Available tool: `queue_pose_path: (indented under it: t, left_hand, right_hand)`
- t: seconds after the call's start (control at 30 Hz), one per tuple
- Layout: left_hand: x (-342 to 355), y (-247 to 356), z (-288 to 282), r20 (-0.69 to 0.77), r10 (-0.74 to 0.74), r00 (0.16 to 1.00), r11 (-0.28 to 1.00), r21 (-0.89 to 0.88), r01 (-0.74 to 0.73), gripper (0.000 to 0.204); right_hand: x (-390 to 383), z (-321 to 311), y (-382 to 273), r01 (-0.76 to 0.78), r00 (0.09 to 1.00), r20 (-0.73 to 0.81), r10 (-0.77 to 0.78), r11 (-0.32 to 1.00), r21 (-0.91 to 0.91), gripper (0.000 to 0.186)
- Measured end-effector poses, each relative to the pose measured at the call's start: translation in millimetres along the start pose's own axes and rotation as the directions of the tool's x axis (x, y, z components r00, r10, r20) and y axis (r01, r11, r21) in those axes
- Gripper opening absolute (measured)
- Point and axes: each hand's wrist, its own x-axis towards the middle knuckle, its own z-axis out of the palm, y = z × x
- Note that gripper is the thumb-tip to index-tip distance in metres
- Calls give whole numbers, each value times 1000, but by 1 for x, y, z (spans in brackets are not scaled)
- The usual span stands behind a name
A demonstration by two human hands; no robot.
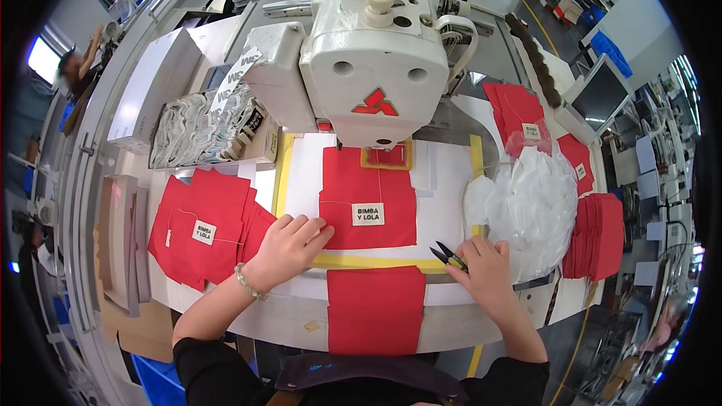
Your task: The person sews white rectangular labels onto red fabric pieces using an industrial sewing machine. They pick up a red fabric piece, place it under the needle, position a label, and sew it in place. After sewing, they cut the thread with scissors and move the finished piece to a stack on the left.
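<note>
A red fabric panel (pixel 367 180) with a white printed label (pixel 368 213) and loose threads lies on the white work plate under the sewing machine head (pixel 365 68). My left hand (pixel 292 244) is at its lower left edge, fingers bent and apart, fingertips touching down. My right hand (pixel 483 274) holds black thread snips (pixel 444 253), blades pointing left, right of the panel. A stack of labelled red pieces (pixel 188 210) lies left of my left hand. Another red piece (pixel 374 308) hangs over the front edge below the plate.
A pile of white plastic film (pixel 530 210) lies right, beside red stacks (pixel 600 237). A box of scraps (pixel 207 124), a long white carton (pixel 150 83) and a cardboard tray (pixel 120 240) sit left. A small screen (pixel 594 96) stands back right. A co-worker (pixel 75 68) is at far left.
</note>
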Motion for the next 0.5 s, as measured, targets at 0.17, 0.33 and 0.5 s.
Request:
queue_pose_path:
  t: [0.17, 0.33, 0.5]
  left_hand:
    - [3, -2, 6, -13, -111, 994, 978, -181, 107, 31]
    - [2, -3, 10, 6, -173, 985, 910, -382, 162, 27]
    - [-1, 11, 4, -114, -236, 965, 713, -695, 92, 23]
  right_hand:
    - [-4, 1, -7, 12, 1000, 0, -12, 998, 66, 25]
    - [11, -17, -8, 165, 963, -239, -124, 974, 158, 24]
    - [31, -24, -11, 73, 985, -173, -10, 931, 358, 18]
